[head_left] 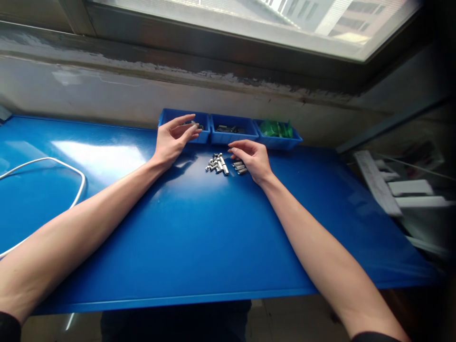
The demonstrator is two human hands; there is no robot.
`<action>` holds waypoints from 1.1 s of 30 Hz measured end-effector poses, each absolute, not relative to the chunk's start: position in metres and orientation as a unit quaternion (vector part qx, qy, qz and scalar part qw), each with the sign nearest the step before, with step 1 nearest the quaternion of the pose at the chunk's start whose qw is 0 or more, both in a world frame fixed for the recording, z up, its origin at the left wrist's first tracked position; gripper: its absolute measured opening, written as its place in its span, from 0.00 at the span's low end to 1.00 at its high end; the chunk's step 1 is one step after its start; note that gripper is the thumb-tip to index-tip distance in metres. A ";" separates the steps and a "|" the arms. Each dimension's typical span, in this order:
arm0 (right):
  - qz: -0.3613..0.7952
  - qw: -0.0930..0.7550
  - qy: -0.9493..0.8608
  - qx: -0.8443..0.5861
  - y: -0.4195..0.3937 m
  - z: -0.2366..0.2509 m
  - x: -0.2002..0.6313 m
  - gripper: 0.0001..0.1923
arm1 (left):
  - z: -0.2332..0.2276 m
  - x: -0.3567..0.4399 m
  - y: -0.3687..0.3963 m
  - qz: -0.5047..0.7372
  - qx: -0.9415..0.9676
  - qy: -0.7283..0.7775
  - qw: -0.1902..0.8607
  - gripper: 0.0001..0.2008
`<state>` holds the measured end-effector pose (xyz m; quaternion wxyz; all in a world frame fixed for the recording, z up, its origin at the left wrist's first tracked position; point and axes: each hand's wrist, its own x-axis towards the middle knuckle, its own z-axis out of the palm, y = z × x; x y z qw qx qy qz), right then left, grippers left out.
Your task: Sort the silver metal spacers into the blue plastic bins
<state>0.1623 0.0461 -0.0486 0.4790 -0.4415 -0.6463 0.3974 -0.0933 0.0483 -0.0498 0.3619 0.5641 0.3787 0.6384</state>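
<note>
Two little heaps of metal pins sit on the blue table, between my hands. My right hand, fingers loosely curled, touches the smaller heap; my left hand hovers spread by the left bin. Pins lie mixed, mostly pointing away. No readable labels anywhere.

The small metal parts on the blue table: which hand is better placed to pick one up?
Probably the right hand: its fingertips rest just beside the small metal parts. The left hand is raised at the leftmost blue bin, farther away.
</note>
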 end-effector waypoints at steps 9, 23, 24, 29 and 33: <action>0.297 0.453 -0.691 -0.479 0.045 -0.049 0.161 0.08 | -0.045 -0.086 0.034 0.532 0.693 0.388 0.295 0.22; 0.284 0.406 -0.744 -0.447 0.034 -0.037 0.158 0.09 | -0.062 -0.090 0.044 0.281 0.900 0.306 0.135 0.28; 0.278 0.400 -0.751 -0.446 0.034 -0.037 0.157 0.10 | -0.061 -0.090 0.044 0.285 0.900 0.304 0.127 0.27; 0.258 0.380 -0.773 -0.438 0.035 -0.040 0.156 0.09 | -0.056 -0.089 0.040 0.319 0.892 0.300 0.109 0.18; 0.240 0.385 -0.765 -0.458 0.037 -0.042 0.156 0.05 | -0.053 -0.088 0.037 0.328 0.888 0.308 0.097 0.15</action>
